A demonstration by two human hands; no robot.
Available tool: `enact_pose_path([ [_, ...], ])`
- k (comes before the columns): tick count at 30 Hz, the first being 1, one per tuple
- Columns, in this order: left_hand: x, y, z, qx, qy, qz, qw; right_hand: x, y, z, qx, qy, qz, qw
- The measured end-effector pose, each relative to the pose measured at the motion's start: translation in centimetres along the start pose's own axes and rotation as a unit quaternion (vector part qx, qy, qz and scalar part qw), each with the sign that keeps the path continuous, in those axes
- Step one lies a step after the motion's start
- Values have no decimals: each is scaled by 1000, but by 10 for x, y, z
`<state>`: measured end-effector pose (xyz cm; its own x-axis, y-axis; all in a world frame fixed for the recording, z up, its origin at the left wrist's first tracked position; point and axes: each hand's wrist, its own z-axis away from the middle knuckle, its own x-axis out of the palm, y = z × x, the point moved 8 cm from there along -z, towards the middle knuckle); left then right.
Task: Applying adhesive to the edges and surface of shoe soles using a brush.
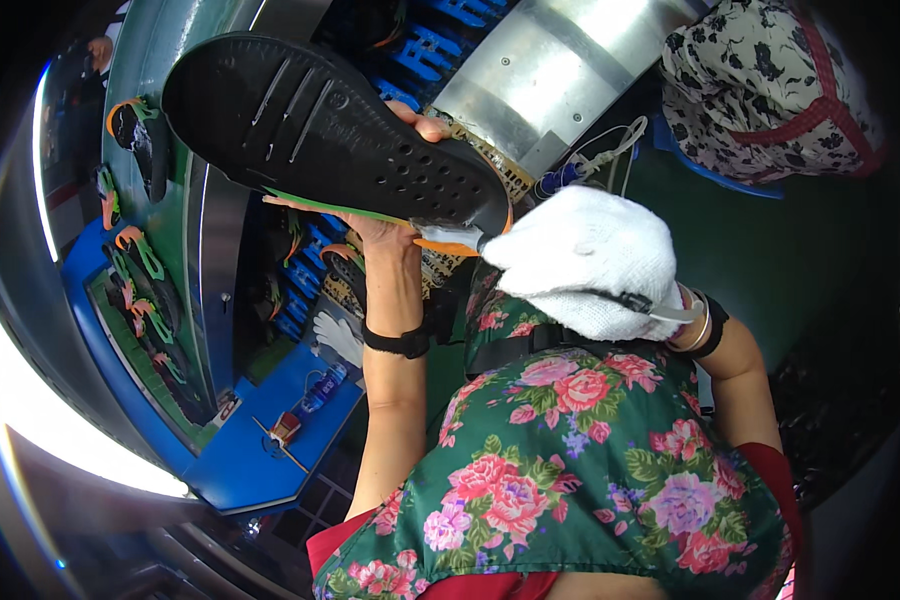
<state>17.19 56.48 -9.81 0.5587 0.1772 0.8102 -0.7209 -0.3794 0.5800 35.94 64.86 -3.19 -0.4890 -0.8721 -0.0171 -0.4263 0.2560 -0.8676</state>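
A large black sandal (320, 130), its broad face toward me, shows several small round holes and long slots. Green and orange edging runs along its near side. My bare left hand (375, 226) grips it from below and behind; fingertips show over the far edge. My right hand (590, 260), in a white knit glove, is closed round a small tool with a pale, flat, brush-like end (448, 234). That end touches the sandal's near edge beside an orange strap (445, 247). The glove hides the tool's handle.
Other black sandals with orange and green straps (145, 255) lie on a green conveyor at left. A blue ledge (240, 455) holds a bottle (322, 388), a small reddish pot (284, 428) and a white glove (338, 338). A metal cylinder (545, 75) and floral cloth (760, 90) are beyond.
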Motion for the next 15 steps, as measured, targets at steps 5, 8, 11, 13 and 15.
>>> enact_pose_path([
  [5,-1,-10,0,-4,69,6,998,3,-4,-6,16,-8,-68,998],
  [8,0,-12,-8,10,29,-10,999,-13,7,-5,49,24,-81,995],
  [11,0,-4,-2,14,34,26,999,-15,18,-2,57,16,-46,997],
  [13,-2,0,-4,10,48,30,998,-18,18,-3,75,17,-20,997],
  [15,12,-10,-17,-23,-2,-19,1000,-25,13,-3,59,14,27,998],
])
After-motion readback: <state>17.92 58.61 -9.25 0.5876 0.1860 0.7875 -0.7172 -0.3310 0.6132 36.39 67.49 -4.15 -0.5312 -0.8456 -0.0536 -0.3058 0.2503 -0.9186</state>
